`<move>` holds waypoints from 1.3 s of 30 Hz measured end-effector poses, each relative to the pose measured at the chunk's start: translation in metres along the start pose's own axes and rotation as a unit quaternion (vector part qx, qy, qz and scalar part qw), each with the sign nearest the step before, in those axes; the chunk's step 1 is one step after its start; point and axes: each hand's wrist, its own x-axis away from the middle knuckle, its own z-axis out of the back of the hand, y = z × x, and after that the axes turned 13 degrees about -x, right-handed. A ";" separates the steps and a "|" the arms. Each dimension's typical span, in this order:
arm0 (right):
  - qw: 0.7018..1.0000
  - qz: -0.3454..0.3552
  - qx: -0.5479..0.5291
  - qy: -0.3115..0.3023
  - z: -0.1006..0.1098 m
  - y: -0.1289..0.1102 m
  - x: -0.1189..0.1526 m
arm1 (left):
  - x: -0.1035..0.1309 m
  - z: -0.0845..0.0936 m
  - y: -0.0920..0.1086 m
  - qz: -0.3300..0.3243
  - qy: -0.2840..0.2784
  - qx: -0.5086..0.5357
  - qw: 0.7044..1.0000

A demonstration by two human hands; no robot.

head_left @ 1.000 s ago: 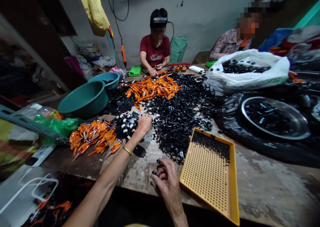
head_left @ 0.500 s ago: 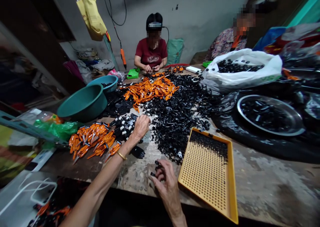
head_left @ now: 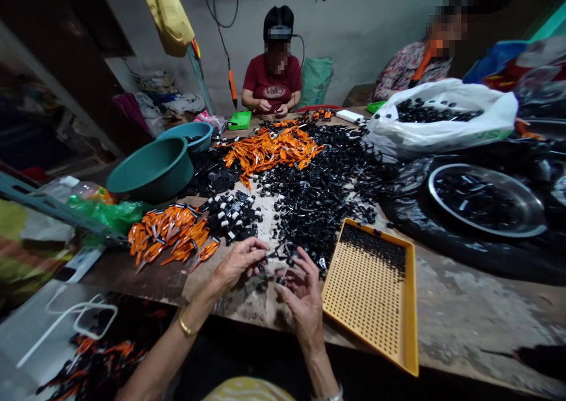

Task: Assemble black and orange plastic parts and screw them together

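Note:
My left hand (head_left: 241, 262), with a gold bangle at the wrist, has its fingertips closed on a small dark piece at the front of the table. Facing it, a short gap to the right, my right hand (head_left: 303, 289) pinches a small black part (head_left: 281, 281) between thumb and fingers. Beyond my hands lie a pile of black parts with white pieces (head_left: 234, 212) and a wide heap of black parts (head_left: 309, 194). Orange pieces (head_left: 272, 147) are heaped farther back, and finished-looking orange ones (head_left: 170, 233) lie at the left.
A yellow perforated tray (head_left: 413, 306) lies right of my right hand. Teal basins (head_left: 150, 174) stand at the left. A metal dish (head_left: 499, 230) and a white bag (head_left: 490, 109) are at the right. Two people sit across the table; one person's hands (head_left: 272, 107) are near a green tray (head_left: 239, 120).
My left hand has drawn back from the black and white pile toward my right hand. My right hand has risen slightly. The whole view has shifted a little.

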 end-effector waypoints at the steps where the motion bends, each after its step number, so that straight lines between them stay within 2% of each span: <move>1: 1.000 -0.017 -0.013 -0.004 -0.001 -0.001 -0.003 | 0.006 -0.001 -0.004 0.020 -0.019 0.038 0.999; 4: 0.995 -0.084 -0.051 -0.001 -0.002 0.003 -0.011 | 0.017 -0.003 -0.017 0.071 -0.084 0.120 0.987; 7: 0.989 -0.118 -0.069 0.051 0.000 0.011 -0.018 | 0.022 -0.005 -0.026 0.064 -0.088 0.120 0.987; 10: 0.986 -0.128 -0.064 0.084 -0.001 0.017 -0.023 | 0.024 -0.008 -0.026 -0.019 -0.039 -0.025 0.999; 13: 0.988 -0.138 -0.041 0.060 -0.003 0.017 -0.025 | 0.026 -0.010 -0.023 -0.131 0.043 -0.168 0.976; 16: 0.989 -0.134 -0.042 0.050 -0.004 0.016 -0.026 | 0.029 -0.008 -0.024 -0.155 0.090 -0.174 0.968; 19: 0.992 -0.106 -0.039 0.049 -0.004 0.013 -0.030 | 0.035 0.000 -0.032 -0.106 0.108 -0.076 0.986; 21: 0.996 -0.085 -0.018 0.031 -0.004 0.009 -0.038 | 0.040 0.005 -0.038 -0.027 0.074 0.071 0.994; 22: 0.997 -0.070 0.005 0.017 -0.004 0.005 -0.044 | 0.043 0.008 -0.040 0.010 0.048 0.158 0.986; 24: 0.995 -0.008 0.097 -0.016 -0.003 -0.003 -0.059 | 0.046 0.010 -0.043 0.052 -0.004 0.308 0.950; 25: 0.985 0.039 0.166 -0.032 -0.001 -0.007 -0.067 | 0.047 0.009 -0.044 0.057 -0.024 0.359 0.931; 27: 0.935 0.144 0.319 -0.058 0.002 -0.016 -0.080 | 0.046 0.006 -0.045 0.059 -0.046 0.426 0.902; 29: 0.876 0.217 0.425 -0.073 0.004 -0.023 -0.084 | 0.043 0.002 -0.046 0.071 -0.056 0.467 0.880; 31: 0.853 0.237 0.454 -0.098 0.003 -0.029 -0.077 | 0.039 -0.002 -0.046 0.085 -0.049 0.495 0.863; 35: 0.880 0.182 0.379 -0.221 -0.007 -0.033 -0.049 | 0.036 -0.006 -0.045 0.122 -0.068 0.510 0.849; 39: 0.877 0.148 0.341 -0.305 -0.011 -0.025 -0.041 | 0.039 -0.009 -0.043 0.158 -0.101 0.450 0.873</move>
